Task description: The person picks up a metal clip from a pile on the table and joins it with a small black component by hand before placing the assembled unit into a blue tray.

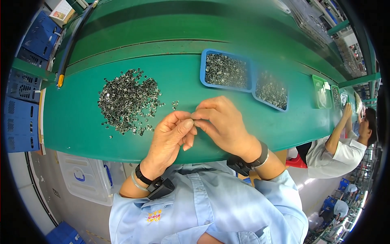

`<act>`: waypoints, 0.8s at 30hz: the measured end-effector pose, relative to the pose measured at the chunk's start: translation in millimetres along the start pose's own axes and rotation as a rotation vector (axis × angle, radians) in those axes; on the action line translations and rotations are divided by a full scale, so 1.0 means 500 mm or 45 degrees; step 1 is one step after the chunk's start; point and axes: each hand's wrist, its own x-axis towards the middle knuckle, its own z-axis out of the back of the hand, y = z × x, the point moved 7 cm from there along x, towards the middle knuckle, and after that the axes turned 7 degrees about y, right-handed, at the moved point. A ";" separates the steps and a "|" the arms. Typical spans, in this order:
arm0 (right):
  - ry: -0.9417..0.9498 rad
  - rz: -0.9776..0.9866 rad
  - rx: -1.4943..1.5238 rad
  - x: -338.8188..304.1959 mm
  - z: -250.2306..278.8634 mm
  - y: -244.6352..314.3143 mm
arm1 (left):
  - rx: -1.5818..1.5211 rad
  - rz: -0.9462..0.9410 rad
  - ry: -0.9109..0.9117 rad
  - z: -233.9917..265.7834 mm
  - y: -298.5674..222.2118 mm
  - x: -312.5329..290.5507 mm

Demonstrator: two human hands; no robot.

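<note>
Small yellow and red lettering [154, 216] stands on the left chest of the light blue work shirt [183, 223], beside the pocket and upside down in this view. The white desk calendar [61, 11] at the upper left carries print too small to read.

This is a factory workshop. A long green table [174, 79] carries a heap of small metal parts [128, 99] and blue trays [223, 86] of more. Another person [339, 156] works farther along, and blue crates [21, 126] stand nearby.
</note>
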 end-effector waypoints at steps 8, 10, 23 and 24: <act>-0.065 -0.053 0.197 -0.004 -0.009 -0.011 | 0.010 0.025 -0.007 0.016 0.009 0.002; -0.064 -0.071 0.237 -0.006 -0.012 -0.016 | -0.030 0.036 0.000 0.013 0.010 0.001; -0.131 -0.094 0.312 -0.021 -0.018 -0.025 | -0.027 0.071 0.056 0.010 0.011 0.007; -0.136 -0.108 0.341 -0.020 -0.017 -0.026 | -0.027 0.072 0.055 0.010 0.011 0.007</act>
